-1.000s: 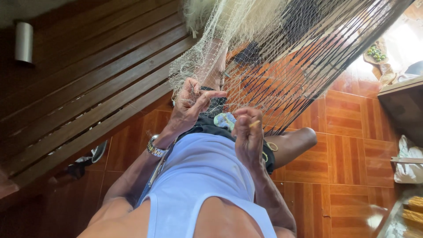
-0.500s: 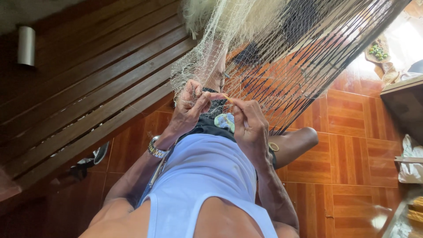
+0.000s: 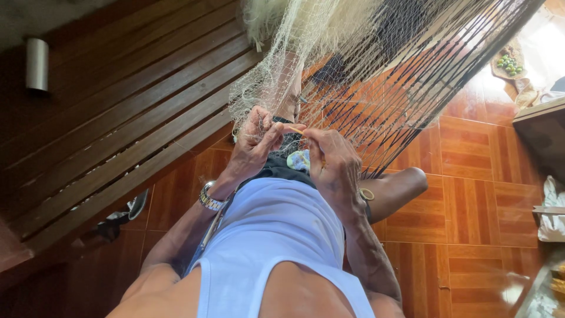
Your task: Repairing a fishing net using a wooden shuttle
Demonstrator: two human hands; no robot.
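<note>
Brown wooden slats (image 3: 118, 135) are filling the whole left side, and glossy orange-brown floor tiles (image 3: 471, 176) are spreading under the seated person. A pale fishing net (image 3: 329, 65) is hanging from the top, bunched thick above and fanning out into fine mesh with dark cords running down to the right. The person's white sleeveless top (image 3: 271, 235) is taking up the foreground. Now the hands: the left hand (image 3: 256, 141) is closing its fingers on the mesh, a metal wristwatch (image 3: 210, 199) showing at the wrist. The right hand (image 3: 335, 162) is meeting it thumb to thumb, pinching a thin yellowish netting needle (image 3: 296, 131) right at the net's lower edge, above the lap.
</note>
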